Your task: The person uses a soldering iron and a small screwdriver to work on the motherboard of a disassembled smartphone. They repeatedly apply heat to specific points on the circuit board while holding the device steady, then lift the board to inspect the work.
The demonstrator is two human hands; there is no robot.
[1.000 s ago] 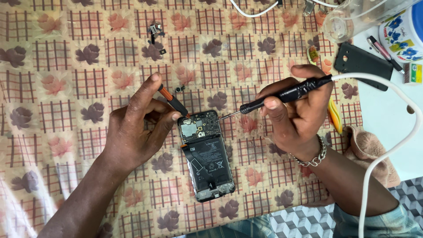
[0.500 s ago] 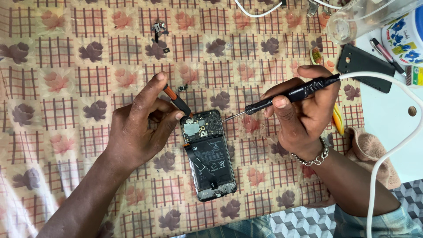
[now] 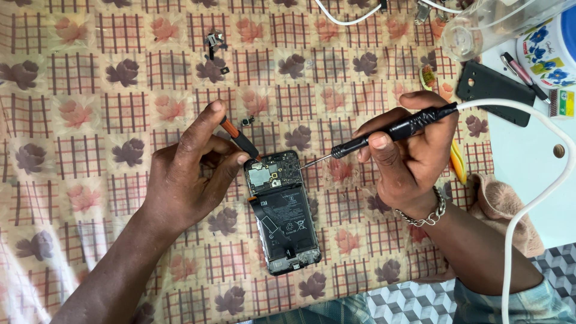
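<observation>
From my remote view, the opened phone (image 3: 281, 213) lies lengthwise toward me on the patterned worktop (image 3: 90, 120). Left hand (image 3: 189, 177), nearer, has fingers clamped on an orange-handled tool (image 3: 239, 138) at its top-left corner; right hand (image 3: 411, 159) grips a black soldering iron (image 3: 390, 129), tip seemingly just right of it.

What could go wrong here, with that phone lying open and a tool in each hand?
The soldering iron in the right hand has its tip close to the opened phone; a slip might scorch the circuit board or the battery below it. The left hand presses orange-handled tweezers at the board's corner, which could scratch it. Tiny loose parts on the patterned cloth may get lost.
</observation>
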